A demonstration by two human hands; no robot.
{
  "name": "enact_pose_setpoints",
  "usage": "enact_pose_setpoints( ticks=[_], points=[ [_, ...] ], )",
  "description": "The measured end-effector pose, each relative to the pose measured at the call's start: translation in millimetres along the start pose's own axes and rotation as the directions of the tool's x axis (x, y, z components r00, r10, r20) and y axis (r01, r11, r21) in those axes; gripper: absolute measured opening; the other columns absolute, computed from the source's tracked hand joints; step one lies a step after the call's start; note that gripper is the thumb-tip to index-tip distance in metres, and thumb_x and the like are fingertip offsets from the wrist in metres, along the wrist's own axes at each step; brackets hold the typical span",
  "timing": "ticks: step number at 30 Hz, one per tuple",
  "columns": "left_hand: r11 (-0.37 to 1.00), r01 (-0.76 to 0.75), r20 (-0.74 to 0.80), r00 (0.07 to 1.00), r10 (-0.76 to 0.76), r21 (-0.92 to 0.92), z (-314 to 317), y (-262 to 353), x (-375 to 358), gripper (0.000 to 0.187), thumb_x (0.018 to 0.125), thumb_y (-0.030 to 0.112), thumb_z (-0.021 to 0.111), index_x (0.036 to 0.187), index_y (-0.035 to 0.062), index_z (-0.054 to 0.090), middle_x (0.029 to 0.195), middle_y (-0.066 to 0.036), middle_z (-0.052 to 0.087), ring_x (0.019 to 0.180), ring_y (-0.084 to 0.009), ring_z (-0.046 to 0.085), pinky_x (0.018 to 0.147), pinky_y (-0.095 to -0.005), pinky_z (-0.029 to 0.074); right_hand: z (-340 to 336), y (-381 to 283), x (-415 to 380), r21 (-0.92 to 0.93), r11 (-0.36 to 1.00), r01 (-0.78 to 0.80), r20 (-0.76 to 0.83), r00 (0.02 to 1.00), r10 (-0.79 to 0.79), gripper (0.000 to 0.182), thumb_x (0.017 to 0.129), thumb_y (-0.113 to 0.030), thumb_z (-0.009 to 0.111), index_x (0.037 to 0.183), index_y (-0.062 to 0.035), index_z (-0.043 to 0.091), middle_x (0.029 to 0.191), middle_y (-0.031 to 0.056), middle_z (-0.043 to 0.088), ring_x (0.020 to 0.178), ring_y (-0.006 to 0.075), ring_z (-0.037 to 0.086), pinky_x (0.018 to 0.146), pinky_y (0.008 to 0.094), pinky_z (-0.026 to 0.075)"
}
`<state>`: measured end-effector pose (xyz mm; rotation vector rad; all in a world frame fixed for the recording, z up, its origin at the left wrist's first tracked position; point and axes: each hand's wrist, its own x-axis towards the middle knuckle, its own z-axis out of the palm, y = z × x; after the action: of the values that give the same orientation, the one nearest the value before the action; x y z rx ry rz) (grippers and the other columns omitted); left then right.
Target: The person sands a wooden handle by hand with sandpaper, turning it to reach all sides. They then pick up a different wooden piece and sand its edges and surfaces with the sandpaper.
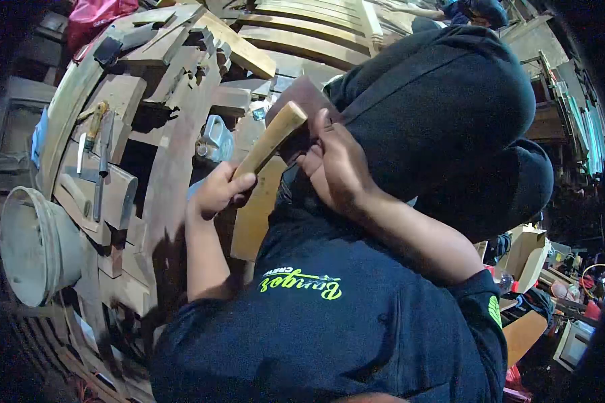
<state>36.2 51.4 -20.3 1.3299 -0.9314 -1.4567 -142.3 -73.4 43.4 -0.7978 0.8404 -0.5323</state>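
Note:
My left hand (218,191) is closed around the lower end of a short, slightly curved wooden piece (273,138), its thumb lying along the side. The piece slants up and to the right, its far end overlapping a dark brown sheet of sandpaper (306,96). My right hand (339,161) grips this sheet at its lower right, thumb pointing up and fingers curled beneath. Both hands are in front of my lap, close to my dark trousers (437,114).
On the left, a wooden bench (175,181) bears offcuts, chisel-like tools (103,161) and a white bucket (30,245) beside it. A clear plastic jug (215,139) stands near my left hand. Long boards (309,33) lie ahead; another person (480,12) is at the top right.

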Motion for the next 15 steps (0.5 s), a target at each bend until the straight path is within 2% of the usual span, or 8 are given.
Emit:
enact_pose_setpoints(
  ticks=[4,6,7,8,10,11,12,15],
  points=[
    [0.996,-0.010,-0.074,0.997,0.017,0.086,-3,-4,5,0.032,0.088,0.034,0.063,0.092,0.0025,0.059,0.067,0.006,0.048,0.053,-0.0036,0.041,0.047,-0.0198,0.033,-5,8,19,-0.025,0.999,0.028,0.113,0.993,-0.025,0.047,0.098,-0.042,0.038,0.122,-0.0027,0.043,0.118,0.0106,0.053,0.103,0.0192,0.055,0.088,0.0346,0.045],
    [0.999,-0.039,-0.097,0.994,0.042,0.028,5,8,16,0.031,0.089,0.033,0.062,0.092,0.0022,0.059,0.068,0.005,0.050,0.055,-0.0033,0.042,0.047,-0.0200,0.033,-29,38,42,-0.422,0.835,0.354,0.330,0.917,-0.223,0.046,0.098,-0.042,0.038,0.122,-0.0037,0.044,0.117,0.0107,0.054,0.105,0.0197,0.055,0.089,0.0346,0.045],
    [0.994,-0.105,-0.185,0.977,0.107,0.020,17,15,23,0.030,0.090,0.032,0.061,0.090,0.0023,0.060,0.068,0.004,0.052,0.055,-0.0029,0.043,0.047,-0.0203,0.034,-19,13,26,-0.286,0.956,0.069,0.282,0.959,0.015,0.047,0.098,-0.041,0.036,0.123,-0.0022,0.043,0.119,0.0120,0.054,0.107,0.0217,0.055,0.091,0.0355,0.044],
    [0.995,-0.101,-0.180,0.978,0.102,0.017,19,19,23,0.030,0.090,0.032,0.061,0.090,0.0023,0.060,0.068,0.004,0.052,0.055,-0.0029,0.043,0.047,-0.0203,0.034,-22,17,25,-0.286,0.956,0.065,0.276,0.961,0.017,0.047,0.098,-0.041,0.036,0.123,-0.0022,0.043,0.119,0.0120,0.054,0.107,0.0217,0.055,0.091,0.0355,0.044],
    [0.995,-0.093,-0.173,0.980,0.097,0.033,24,22,23,0.028,0.090,0.031,0.060,0.090,0.0025,0.060,0.068,0.005,0.051,0.054,-0.0028,0.043,0.046,-0.0198,0.034,-17,17,18,-0.390,0.854,0.345,0.303,0.924,-0.235,0.050,0.099,-0.041,0.035,0.127,-0.0001,0.038,0.121,0.0139,0.052,0.110,0.0246,0.054,0.094,0.0377,0.044],
    [1.000,0.002,-0.128,0.992,0.000,0.015,17,20,16,0.029,0.089,0.033,0.062,0.087,0.0038,0.059,0.066,0.005,0.050,0.052,-0.0029,0.043,0.044,-0.0199,0.034,-10,6,7,0.081,0.995,0.065,0.226,0.971,-0.082,0.050,0.099,-0.039,0.034,0.129,0.0011,0.035,0.123,0.0158,0.051,0.115,0.0272,0.051,0.099,0.0410,0.040],
    [1.000,0.004,-0.126,0.992,-0.001,0.020,7,13,8,0.029,0.089,0.033,0.062,0.087,0.0038,0.059,0.066,0.005,0.050,0.052,-0.0029,0.043,0.044,-0.0199,0.034,-6,6,5,0.086,0.994,0.067,0.225,0.971,-0.085,0.050,0.099,-0.039,0.034,0.129,0.0011,0.035,0.123,0.0158,0.051,0.115,0.0272,0.051,0.099,0.0410,0.040],
    [0.984,0.144,-0.078,0.988,-0.136,0.107,-28,-20,-18,0.029,0.088,0.034,0.062,0.086,0.0055,0.057,0.062,0.006,0.047,0.050,-0.0025,0.042,0.041,-0.0202,0.033,8,-2,-1,0.335,0.940,0.060,0.148,0.982,-0.115,0.044,0.100,-0.035,0.031,0.125,0.0003,0.037,0.127,0.0155,0.046,0.119,0.0277,0.045,0.102,0.0444,0.034]
  ],
)
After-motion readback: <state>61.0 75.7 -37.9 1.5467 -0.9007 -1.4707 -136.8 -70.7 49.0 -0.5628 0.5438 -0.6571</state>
